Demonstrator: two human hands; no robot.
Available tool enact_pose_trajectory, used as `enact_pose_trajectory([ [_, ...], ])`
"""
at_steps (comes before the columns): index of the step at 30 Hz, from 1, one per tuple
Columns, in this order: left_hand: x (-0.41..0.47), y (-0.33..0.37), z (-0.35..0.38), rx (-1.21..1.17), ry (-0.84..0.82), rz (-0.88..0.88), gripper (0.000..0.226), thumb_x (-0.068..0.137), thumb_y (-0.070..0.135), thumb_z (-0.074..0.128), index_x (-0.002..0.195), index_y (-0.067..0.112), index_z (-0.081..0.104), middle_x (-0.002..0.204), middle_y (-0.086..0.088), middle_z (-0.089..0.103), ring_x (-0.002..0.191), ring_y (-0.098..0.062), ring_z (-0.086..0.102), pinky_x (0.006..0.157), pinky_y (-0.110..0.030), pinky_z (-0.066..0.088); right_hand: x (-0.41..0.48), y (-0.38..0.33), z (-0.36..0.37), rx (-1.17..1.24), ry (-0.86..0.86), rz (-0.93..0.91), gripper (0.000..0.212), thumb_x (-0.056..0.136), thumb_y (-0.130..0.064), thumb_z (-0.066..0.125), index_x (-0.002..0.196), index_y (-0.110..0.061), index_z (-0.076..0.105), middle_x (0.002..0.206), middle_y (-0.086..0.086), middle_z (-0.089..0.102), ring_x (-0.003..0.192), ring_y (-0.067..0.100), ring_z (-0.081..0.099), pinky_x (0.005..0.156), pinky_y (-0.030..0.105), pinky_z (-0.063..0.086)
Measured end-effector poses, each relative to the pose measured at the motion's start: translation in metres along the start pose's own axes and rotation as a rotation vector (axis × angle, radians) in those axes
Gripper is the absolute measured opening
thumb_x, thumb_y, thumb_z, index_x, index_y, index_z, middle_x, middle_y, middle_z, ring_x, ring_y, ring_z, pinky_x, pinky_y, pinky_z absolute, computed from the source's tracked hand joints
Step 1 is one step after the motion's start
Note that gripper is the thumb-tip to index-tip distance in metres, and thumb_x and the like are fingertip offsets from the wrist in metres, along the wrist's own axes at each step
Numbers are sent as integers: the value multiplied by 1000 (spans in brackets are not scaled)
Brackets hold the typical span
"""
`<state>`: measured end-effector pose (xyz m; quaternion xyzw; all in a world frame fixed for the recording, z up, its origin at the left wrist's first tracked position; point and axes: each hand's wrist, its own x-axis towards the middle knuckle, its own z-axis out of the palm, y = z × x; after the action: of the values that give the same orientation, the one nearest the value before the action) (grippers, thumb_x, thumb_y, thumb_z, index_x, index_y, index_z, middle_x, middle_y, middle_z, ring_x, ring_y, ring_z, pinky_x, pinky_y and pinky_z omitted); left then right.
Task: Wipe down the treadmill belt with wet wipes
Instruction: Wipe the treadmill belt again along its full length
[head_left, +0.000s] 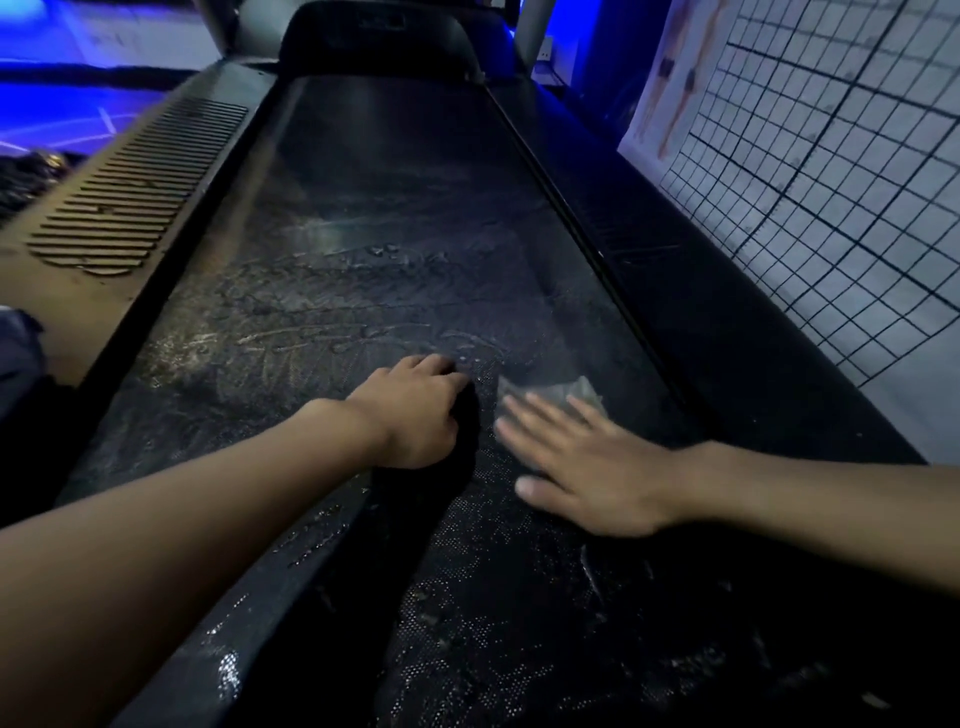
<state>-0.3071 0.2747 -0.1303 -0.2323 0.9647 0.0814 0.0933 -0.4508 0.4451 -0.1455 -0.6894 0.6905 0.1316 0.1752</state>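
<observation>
left hand (415, 410) curled on wet belt (363, 234) — grip unclear; right hand (587, 462) flat on wipe (574, 389) — grid wall (831, 182) beside.

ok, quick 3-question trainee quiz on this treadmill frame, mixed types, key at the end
1. Which hand presses the wet wipe onto the belt? A) left B) right C) both
2. True or false: the grid panel stands on the person's left side of the treadmill.
3. Fill in: the right hand lies ____ over the wipe, fingers straight.

Key: 1 B; 2 false, it is on the right; 3 flat.
</observation>
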Motion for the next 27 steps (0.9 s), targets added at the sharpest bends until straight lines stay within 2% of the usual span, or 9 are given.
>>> enact_pose_trajectory([
  [3, -5, 0, 0, 22, -12, -27, 61, 90, 31, 46, 149, 30, 32, 151, -8, 28, 139, -34, 27, 112, -47, 31, -2, 1, -1, 5, -7, -49, 70, 95, -64, 2, 152, -31, -22, 156, -12, -34, 141, 4, -36, 117, 37, -21],
  [7, -13, -3, -3, 103, 29, -141, 54, 90, 44, 47, 141, 29, 36, 139, -13, 35, 130, -39, 33, 106, -47, 32, 34, 7, -16, 57, 36, 140, 69, 99, -61, 5, 154, -27, -20, 159, -6, -31, 143, 9, -32, 120, 45, -16],
  [10, -21, -17, -3, 101, 22, -211, 54, 91, 47, 47, 138, 24, 38, 136, -14, 37, 130, -38, 33, 105, -47, 33, 19, -21, -8, 12, 6, -14, 72, 96, -64, 5, 153, -28, -22, 156, -8, -35, 141, 9, -37, 117, 42, -22],
  [13, -31, -26, -2, 73, -1, -270, 57, 90, 53, 45, 145, 42, 31, 137, -13, 33, 131, -39, 31, 106, -50, 32, 5, -33, -3, -30, 19, -138, 71, 97, -62, 6, 154, -28, -19, 157, -10, -33, 141, 6, -36, 116, 38, -23],
  [15, -37, -29, -2, 49, -12, -318, 59, 90, 55, 43, 146, 50, 25, 140, -11, 33, 133, -38, 30, 106, -54, 29, 25, -25, -12, -14, 12, -80, 68, 100, -59, 8, 154, -28, -18, 159, -8, -31, 143, 6, -34, 118, 39, -21],
  [19, -44, -47, 1, -23, 36, -310, 56, 88, 42, 52, 140, 24, 40, 139, -9, 39, 133, -32, 36, 107, -48, 33, 53, -32, -20, 20, 50, 37, 70, 98, -62, 6, 154, -28, -20, 159, -5, -32, 143, 11, -34, 119, 44, -19],
  [21, -49, -59, 4, -75, 22, -343, 59, 87, 43, 54, 142, 29, 42, 141, -12, 37, 135, -35, 34, 112, -45, 32, 40, -48, -11, -21, 35, -98, 72, 95, -66, 3, 153, -30, -21, 157, -7, -35, 142, 11, -36, 116, 43, -23],
  [24, -59, -59, 7, -90, 3, -430, 62, 89, 50, 49, 147, 49, 28, 145, -13, 31, 139, -36, 27, 113, -47, 24, 34, -51, -10, -47, 33, -201, 70, 95, -65, 2, 153, -33, -20, 158, -11, -32, 142, 6, -35, 117, 41, -22],
  [27, -60, -57, 6, -118, 14, -427, 63, 89, 42, 49, 149, 35, 30, 148, -11, 33, 140, -32, 29, 112, -47, 26, 62, -42, -24, 5, 51, -72, 68, 98, -61, 6, 155, -30, -16, 160, -9, -29, 144, 6, -31, 120, 44, -16],
])
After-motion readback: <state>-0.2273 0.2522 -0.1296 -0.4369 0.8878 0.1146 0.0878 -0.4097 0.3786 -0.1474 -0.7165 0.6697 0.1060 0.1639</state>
